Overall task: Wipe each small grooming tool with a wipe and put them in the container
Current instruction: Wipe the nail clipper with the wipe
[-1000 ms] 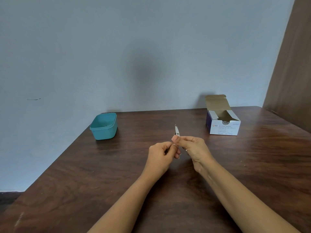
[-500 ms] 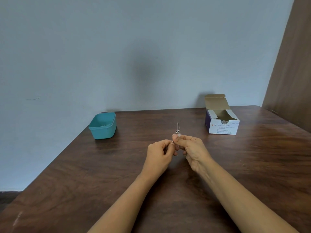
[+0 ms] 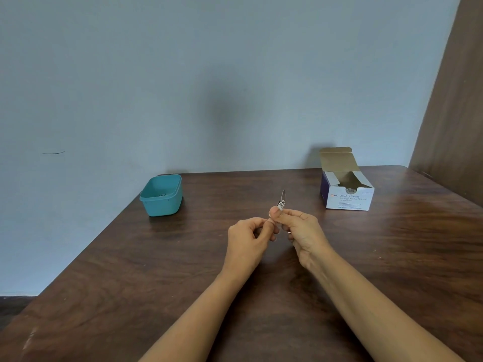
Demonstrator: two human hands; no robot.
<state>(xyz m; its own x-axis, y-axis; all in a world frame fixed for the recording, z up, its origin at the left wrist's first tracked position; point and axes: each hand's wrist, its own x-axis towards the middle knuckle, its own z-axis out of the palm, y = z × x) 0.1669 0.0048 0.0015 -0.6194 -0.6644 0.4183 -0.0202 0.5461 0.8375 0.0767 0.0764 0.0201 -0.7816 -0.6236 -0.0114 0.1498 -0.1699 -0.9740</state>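
Clipper [image 3: 282, 201] upright at frame centre, little changed from a second ago.
Its lever now stands thinner and straighter above the right hand [image 3: 300, 231], which pinches its base. The left hand [image 3: 248, 236] is curled against that thumb; what it holds I cannot tell. At right, an open box [image 3: 347, 198] reads "BD Alcohol Swabs"; a teal tub [image 3: 162, 202] sits at left.
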